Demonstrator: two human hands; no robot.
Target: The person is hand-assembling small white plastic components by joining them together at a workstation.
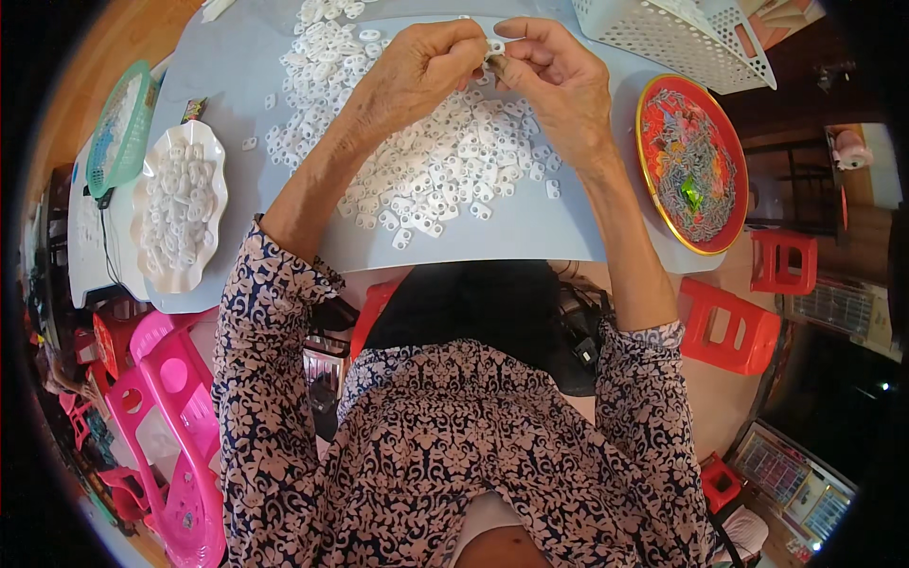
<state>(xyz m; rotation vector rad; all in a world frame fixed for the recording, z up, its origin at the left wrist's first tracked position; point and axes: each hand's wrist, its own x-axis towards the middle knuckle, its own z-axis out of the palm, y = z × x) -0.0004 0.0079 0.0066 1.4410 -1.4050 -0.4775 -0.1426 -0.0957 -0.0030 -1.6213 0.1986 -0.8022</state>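
My two hands meet over the far middle of the table. Small white plastic pieces with holes lie in a large loose pile beneath them. My left hand is closed, its fingers curled and thumb pressed in; what sits inside its grip is hidden. Thumb and forefinger of my right hand close on one small white plastic piece, right at the left fingertips. The other right fingers are loosely bent. To the right, a red oval tray with a gold rim holds many small grey screw-like parts.
A white scalloped dish of white pieces stands at the left, beside a green basket. A small dark packet lies behind the dish. At the far right is a white perforated basket. Red stools and a pink chair stand below.
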